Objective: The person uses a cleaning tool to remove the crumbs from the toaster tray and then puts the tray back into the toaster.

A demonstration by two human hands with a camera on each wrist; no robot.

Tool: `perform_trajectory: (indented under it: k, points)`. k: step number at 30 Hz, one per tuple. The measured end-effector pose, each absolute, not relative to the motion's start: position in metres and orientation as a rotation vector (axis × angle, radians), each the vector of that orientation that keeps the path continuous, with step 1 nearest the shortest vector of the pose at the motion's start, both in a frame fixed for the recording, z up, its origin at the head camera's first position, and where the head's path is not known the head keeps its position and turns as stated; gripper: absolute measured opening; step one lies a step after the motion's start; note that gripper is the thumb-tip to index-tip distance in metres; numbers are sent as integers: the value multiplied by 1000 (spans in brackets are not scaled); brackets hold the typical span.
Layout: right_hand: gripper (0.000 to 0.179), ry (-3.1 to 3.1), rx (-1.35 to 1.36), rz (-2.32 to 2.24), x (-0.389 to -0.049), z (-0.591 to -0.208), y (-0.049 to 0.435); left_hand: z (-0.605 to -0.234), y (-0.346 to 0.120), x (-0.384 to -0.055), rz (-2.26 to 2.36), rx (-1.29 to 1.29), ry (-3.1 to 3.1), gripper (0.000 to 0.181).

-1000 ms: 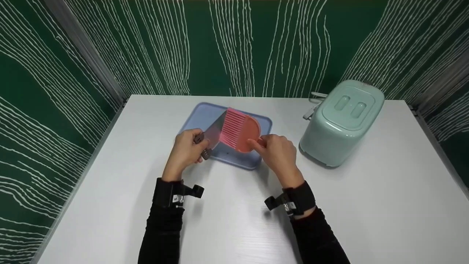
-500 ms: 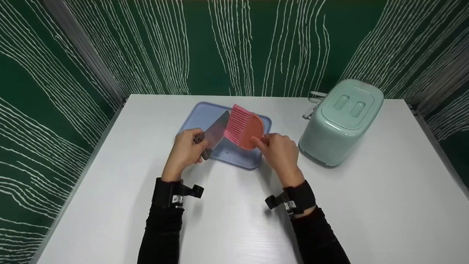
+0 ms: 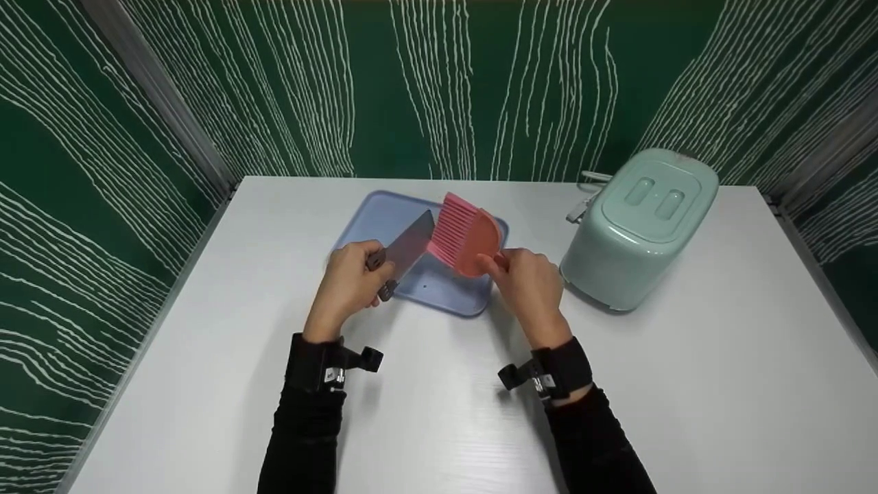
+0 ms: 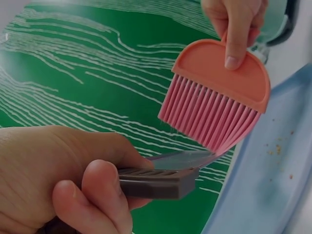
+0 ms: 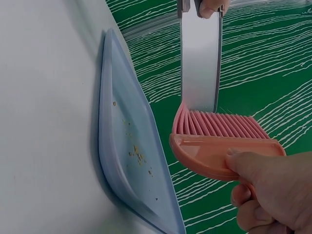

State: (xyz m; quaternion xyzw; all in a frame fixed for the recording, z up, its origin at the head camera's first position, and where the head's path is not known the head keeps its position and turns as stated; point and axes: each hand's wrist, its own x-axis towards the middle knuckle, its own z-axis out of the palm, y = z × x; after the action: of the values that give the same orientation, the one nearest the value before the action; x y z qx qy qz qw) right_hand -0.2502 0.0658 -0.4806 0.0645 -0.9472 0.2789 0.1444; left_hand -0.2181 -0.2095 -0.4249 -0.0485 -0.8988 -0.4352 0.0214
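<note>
Evidently the brushing-off is partway along: the left hand (image 3: 350,278) has its fingers wrapped around the dark handle (image 4: 156,183) of a metal scraper (image 3: 411,243), while the right hand (image 3: 531,285) pinches the orange head of a brush (image 3: 480,243), thumb flat against its face. Both tools are held up over the blue tray (image 3: 446,296) on the white counter (image 3: 425,425), and the pink bristles (image 4: 204,117) meet the far end of the metal blade (image 5: 200,58), the outermost ones bent. What seems done is at least some sweeping, judging by the yellowish-brown crumbs (image 5: 138,153) scattered on the tray, though whether they fell from the blade cannot be told. What seems left is to finish the blade, part the two tools and deal with the crumbs; neither tool is set down. Hard to make out is whether residue clings to the blade, since its side facing the camera looks bare and its other side is turned away. The left fingers cover much of the scraper's handle, and the right hand hides the brush's grip. From the head view the crumbs shrink to a speck or so, and the mint-green toaster (image 3: 631,240) masks part of the white cord (image 3: 595,177) behind it.
</note>
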Motion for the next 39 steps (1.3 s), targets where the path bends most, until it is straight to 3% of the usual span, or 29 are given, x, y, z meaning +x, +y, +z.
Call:
perform_trajectory:
  k: [39]
  points:
    - [55,-2657,55,841,-253,-480,73,-424,-208,-216,-1318,-159,-2815,33]
